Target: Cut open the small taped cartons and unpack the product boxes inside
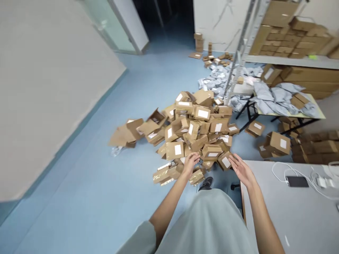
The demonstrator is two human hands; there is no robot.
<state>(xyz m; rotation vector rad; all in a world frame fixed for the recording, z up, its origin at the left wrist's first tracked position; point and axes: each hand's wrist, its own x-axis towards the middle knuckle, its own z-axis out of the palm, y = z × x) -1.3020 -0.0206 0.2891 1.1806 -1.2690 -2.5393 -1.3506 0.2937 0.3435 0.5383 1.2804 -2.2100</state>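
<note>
A big heap of small brown cardboard boxes (197,132) with white labels lies on the blue floor in front of me. My left hand (190,163) reaches out over the near edge of the heap, fingers loosely curled, holding nothing. My right hand (240,168) is stretched forward with its fingers spread, empty, just beside a labelled box (225,161) at the heap's near right. Both hands hang in the air above the boxes.
A grey table (278,211) at my right carries a black phone (297,181) and white cables (317,181). Behind the heap stands a folding table (288,114) with grey mailer bags, metal shelving (291,60) stacked with cartons, and more boxes on the floor. A white wall runs along the left.
</note>
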